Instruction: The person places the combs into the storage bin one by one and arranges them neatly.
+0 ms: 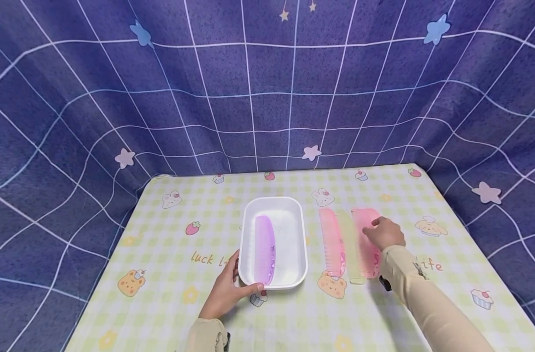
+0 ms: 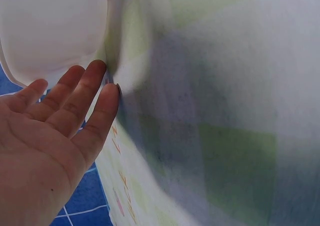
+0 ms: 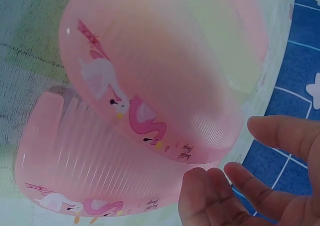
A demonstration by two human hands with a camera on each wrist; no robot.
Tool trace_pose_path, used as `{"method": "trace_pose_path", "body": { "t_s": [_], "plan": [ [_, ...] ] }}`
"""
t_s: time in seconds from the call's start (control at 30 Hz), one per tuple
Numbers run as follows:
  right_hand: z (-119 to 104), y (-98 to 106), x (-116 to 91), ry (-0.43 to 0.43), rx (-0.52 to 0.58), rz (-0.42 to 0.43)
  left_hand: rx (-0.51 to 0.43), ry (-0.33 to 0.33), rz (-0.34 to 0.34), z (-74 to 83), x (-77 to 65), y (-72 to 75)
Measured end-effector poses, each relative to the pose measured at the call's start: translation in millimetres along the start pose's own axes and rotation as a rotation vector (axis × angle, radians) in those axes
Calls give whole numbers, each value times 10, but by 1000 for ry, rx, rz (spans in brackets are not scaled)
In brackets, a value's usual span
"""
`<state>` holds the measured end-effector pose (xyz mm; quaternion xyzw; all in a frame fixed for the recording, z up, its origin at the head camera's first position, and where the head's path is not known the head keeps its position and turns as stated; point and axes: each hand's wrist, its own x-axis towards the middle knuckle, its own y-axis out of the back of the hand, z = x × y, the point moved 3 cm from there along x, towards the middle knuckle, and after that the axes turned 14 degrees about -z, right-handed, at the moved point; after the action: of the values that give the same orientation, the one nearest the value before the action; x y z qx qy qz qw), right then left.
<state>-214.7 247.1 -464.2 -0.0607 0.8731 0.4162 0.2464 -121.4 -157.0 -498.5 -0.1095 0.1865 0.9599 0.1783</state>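
A: Starting with the head view, where do we find the combs?
B: We see the purple comb (image 1: 265, 249) lying lengthwise along the left part of the white tray (image 1: 289, 244), which sits on the checked counter (image 1: 162, 313). Right of the tray, we count a lone pink comb (image 1: 332, 244), a yellow-green comb (image 1: 350, 247) close beside it, and two overlapping pink combs (image 1: 367, 249) at the far right.
A: And the hands?
B: We see the left hand (image 1: 229, 289) at the tray's near left corner, thumb on the rim, fingers along the outer wall. The right hand (image 1: 385, 234) is over the right edge of the overlapping pink combs. Behind everything we have a blue curtain (image 1: 267, 73) with a grid and stars.
A: What does the left wrist view give us?
B: The left hand's fingers, relaxed and a little spread, by the tray's corner; we lose the thumb there.
A: And the right wrist view?
B: The overlapping pink combs, with birds (image 3: 145, 118) printed along their backs. We see the right hand at their ends, digits bent but parted, none wrapped round a comb; whether a fingertip touches one, we cannot tell.
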Motion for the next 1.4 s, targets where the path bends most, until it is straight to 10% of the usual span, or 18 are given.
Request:
{"method": "trace_pose_path", "body": {
  "t_s": [1.4],
  "plan": [
    [60, -122, 192, -64, -86, -3, 8, -5, 1, -17, 12, 8]
  ]
}}
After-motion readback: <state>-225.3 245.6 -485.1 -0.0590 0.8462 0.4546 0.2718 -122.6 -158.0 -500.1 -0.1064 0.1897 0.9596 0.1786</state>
